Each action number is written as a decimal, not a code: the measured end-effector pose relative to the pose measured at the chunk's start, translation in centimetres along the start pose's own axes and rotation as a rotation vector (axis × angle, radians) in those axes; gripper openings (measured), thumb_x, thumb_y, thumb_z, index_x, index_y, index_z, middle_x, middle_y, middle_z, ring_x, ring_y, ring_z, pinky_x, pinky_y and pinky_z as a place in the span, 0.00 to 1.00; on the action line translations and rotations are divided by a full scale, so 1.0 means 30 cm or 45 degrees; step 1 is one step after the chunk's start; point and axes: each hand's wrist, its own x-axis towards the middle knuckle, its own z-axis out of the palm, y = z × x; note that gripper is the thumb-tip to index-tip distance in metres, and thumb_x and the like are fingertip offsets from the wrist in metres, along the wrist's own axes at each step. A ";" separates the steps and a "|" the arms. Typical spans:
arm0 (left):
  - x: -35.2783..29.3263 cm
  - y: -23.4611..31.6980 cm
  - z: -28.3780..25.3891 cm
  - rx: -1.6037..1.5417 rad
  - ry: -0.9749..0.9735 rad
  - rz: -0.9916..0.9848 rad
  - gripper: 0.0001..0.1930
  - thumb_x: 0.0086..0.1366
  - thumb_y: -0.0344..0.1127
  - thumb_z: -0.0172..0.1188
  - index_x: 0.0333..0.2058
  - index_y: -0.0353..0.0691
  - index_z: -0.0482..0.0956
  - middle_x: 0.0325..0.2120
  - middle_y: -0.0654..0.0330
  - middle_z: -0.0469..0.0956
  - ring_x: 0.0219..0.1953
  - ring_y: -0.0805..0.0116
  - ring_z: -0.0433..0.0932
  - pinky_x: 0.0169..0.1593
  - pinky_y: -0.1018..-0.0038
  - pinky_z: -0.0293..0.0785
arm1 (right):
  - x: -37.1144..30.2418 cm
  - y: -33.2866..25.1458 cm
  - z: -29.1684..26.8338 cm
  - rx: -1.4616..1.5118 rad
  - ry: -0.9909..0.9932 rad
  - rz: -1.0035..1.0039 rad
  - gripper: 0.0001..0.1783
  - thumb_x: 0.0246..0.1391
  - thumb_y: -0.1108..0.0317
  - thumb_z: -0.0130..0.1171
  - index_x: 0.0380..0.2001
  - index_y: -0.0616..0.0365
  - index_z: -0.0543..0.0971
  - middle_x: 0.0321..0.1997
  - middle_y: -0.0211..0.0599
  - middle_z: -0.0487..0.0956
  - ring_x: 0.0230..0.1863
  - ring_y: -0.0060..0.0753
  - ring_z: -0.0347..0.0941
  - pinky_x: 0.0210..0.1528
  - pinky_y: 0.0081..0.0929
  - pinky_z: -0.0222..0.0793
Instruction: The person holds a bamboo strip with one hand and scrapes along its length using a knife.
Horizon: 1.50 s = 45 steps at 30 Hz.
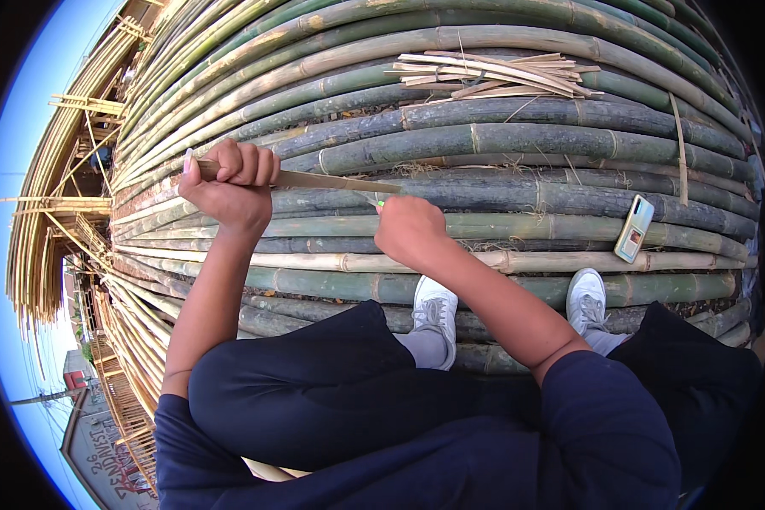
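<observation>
My left hand (229, 183) is closed in a fist around one end of a long, flat tan strip (319, 180), which looks like split bamboo. The strip runs rightward and narrows toward my right hand (410, 228). That hand is closed too, its knuckles just under the strip's far end. A small bright green bit (381, 204) shows at its left side; the rest of what it grips is hidden. Beneath both hands lie green and grey bamboo poles (484, 225), side by side.
A bundle of split bamboo strips (497, 75) lies on the poles farther off. One loose strip (679, 149) and a phone (634, 228) rest at the right. My white shoes (435, 314) stand on the poles. Stacked bamboo (59, 195) rises on a rack at left.
</observation>
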 end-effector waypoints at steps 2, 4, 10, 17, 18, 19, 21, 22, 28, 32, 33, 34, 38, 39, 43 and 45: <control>-0.004 0.005 -0.007 0.042 0.012 0.024 0.24 0.53 0.61 0.38 0.12 0.49 0.49 0.07 0.70 0.45 0.11 0.75 0.39 0.18 0.73 0.40 | -0.010 -0.015 -0.050 -0.068 -0.045 -0.019 0.18 0.57 0.63 0.44 0.26 0.66 0.77 0.27 0.55 0.77 0.31 0.56 0.75 0.36 0.48 0.69; -0.009 0.009 -0.007 0.069 0.087 0.051 0.24 0.54 0.60 0.38 0.12 0.49 0.49 0.07 0.70 0.45 0.11 0.74 0.39 0.18 0.73 0.40 | -0.011 -0.033 -0.080 -0.062 0.119 -0.021 0.18 0.58 0.63 0.44 0.26 0.67 0.75 0.25 0.55 0.77 0.30 0.58 0.74 0.35 0.47 0.68; -0.021 -0.007 0.004 0.045 0.070 0.036 0.25 0.55 0.62 0.36 0.12 0.49 0.49 0.07 0.70 0.44 0.11 0.75 0.39 0.18 0.73 0.39 | 0.010 -0.089 -0.116 0.350 0.176 -0.339 0.16 0.58 0.65 0.43 0.27 0.68 0.73 0.22 0.59 0.75 0.28 0.61 0.73 0.33 0.49 0.68; -0.012 -0.015 0.025 0.056 0.012 0.043 0.26 0.57 0.62 0.35 0.12 0.50 0.49 0.06 0.70 0.44 0.11 0.75 0.39 0.18 0.74 0.40 | 0.174 0.205 0.209 0.301 0.164 -0.117 0.18 0.59 0.63 0.41 0.27 0.68 0.73 0.23 0.59 0.75 0.29 0.60 0.73 0.35 0.50 0.67; -0.012 -0.017 0.027 0.091 -0.005 0.037 0.26 0.57 0.62 0.36 0.12 0.50 0.49 0.06 0.70 0.44 0.11 0.74 0.39 0.18 0.74 0.41 | 0.183 0.225 0.189 0.309 0.098 -0.120 0.17 0.59 0.63 0.42 0.26 0.68 0.72 0.23 0.60 0.74 0.29 0.62 0.72 0.34 0.51 0.65; -0.015 -0.020 0.032 0.098 -0.017 0.027 0.26 0.58 0.63 0.35 0.12 0.50 0.50 0.06 0.70 0.44 0.11 0.75 0.40 0.18 0.73 0.41 | 0.191 0.237 0.177 0.316 0.033 -0.121 0.17 0.59 0.64 0.42 0.24 0.67 0.71 0.23 0.60 0.74 0.29 0.63 0.70 0.34 0.52 0.63; -0.021 -0.007 0.028 0.121 0.007 0.049 0.27 0.58 0.63 0.35 0.12 0.50 0.50 0.06 0.70 0.44 0.11 0.75 0.40 0.18 0.73 0.40 | 0.140 0.116 0.089 0.376 0.104 -0.177 0.17 0.59 0.64 0.43 0.24 0.67 0.71 0.23 0.60 0.73 0.28 0.63 0.70 0.33 0.51 0.63; -0.027 -0.009 0.028 0.128 0.027 0.069 0.27 0.58 0.64 0.35 0.12 0.50 0.50 0.06 0.70 0.44 0.11 0.75 0.40 0.19 0.73 0.40 | 0.111 0.058 0.046 0.425 0.183 -0.222 0.17 0.59 0.64 0.43 0.24 0.67 0.71 0.22 0.60 0.73 0.28 0.63 0.70 0.32 0.51 0.63; 0.006 -0.027 0.073 0.073 0.112 0.071 0.27 0.58 0.64 0.34 0.12 0.49 0.49 0.07 0.70 0.44 0.13 0.75 0.38 0.19 0.74 0.39 | 0.097 0.041 0.166 0.431 0.275 -0.199 0.16 0.58 0.65 0.43 0.27 0.68 0.72 0.23 0.58 0.75 0.27 0.62 0.72 0.32 0.51 0.66; 0.008 -0.022 0.059 0.106 0.201 0.088 0.27 0.59 0.63 0.33 0.12 0.49 0.48 0.07 0.70 0.44 0.13 0.75 0.38 0.19 0.73 0.38 | 0.126 0.051 0.142 0.596 0.220 -0.254 0.15 0.58 0.64 0.44 0.28 0.68 0.71 0.22 0.60 0.74 0.27 0.62 0.72 0.32 0.51 0.66; 0.000 -0.011 0.043 0.111 0.230 0.095 0.27 0.59 0.63 0.33 0.13 0.49 0.48 0.07 0.70 0.44 0.13 0.75 0.38 0.19 0.74 0.39 | 0.097 -0.002 0.102 0.523 0.243 -0.314 0.16 0.58 0.64 0.44 0.28 0.68 0.71 0.23 0.60 0.74 0.27 0.62 0.72 0.32 0.51 0.66; -0.004 -0.005 0.034 0.106 0.253 0.102 0.27 0.59 0.63 0.33 0.13 0.49 0.48 0.07 0.70 0.44 0.13 0.75 0.38 0.19 0.74 0.39 | 0.075 -0.041 0.070 0.443 0.275 -0.369 0.16 0.58 0.64 0.44 0.28 0.68 0.71 0.24 0.60 0.75 0.28 0.62 0.72 0.33 0.52 0.66; -0.020 -0.013 0.047 0.088 0.109 0.077 0.27 0.58 0.63 0.34 0.12 0.49 0.49 0.07 0.70 0.44 0.12 0.75 0.38 0.19 0.74 0.38 | 0.060 -0.040 0.101 0.456 0.202 -0.308 0.16 0.58 0.63 0.44 0.27 0.68 0.72 0.25 0.59 0.75 0.29 0.62 0.72 0.33 0.51 0.67; -0.009 -0.019 0.060 0.113 0.075 0.060 0.27 0.58 0.64 0.35 0.12 0.50 0.49 0.06 0.70 0.44 0.11 0.74 0.40 0.18 0.74 0.40 | 0.118 0.061 0.176 0.421 0.206 -0.213 0.17 0.58 0.64 0.43 0.26 0.68 0.72 0.25 0.59 0.75 0.30 0.62 0.72 0.34 0.50 0.67; -0.014 -0.025 0.061 0.115 0.011 0.047 0.28 0.58 0.65 0.36 0.12 0.50 0.49 0.06 0.70 0.45 0.11 0.75 0.40 0.18 0.74 0.41 | 0.206 0.247 0.190 0.339 0.011 -0.121 0.16 0.58 0.65 0.43 0.26 0.68 0.72 0.25 0.58 0.75 0.30 0.61 0.72 0.34 0.49 0.66; -0.028 -0.020 0.041 0.118 -0.023 0.040 0.28 0.58 0.65 0.36 0.12 0.50 0.49 0.06 0.70 0.45 0.11 0.75 0.40 0.18 0.74 0.41 | 0.157 0.139 0.107 0.402 0.065 -0.184 0.17 0.59 0.63 0.42 0.25 0.67 0.71 0.24 0.57 0.74 0.29 0.61 0.71 0.33 0.48 0.64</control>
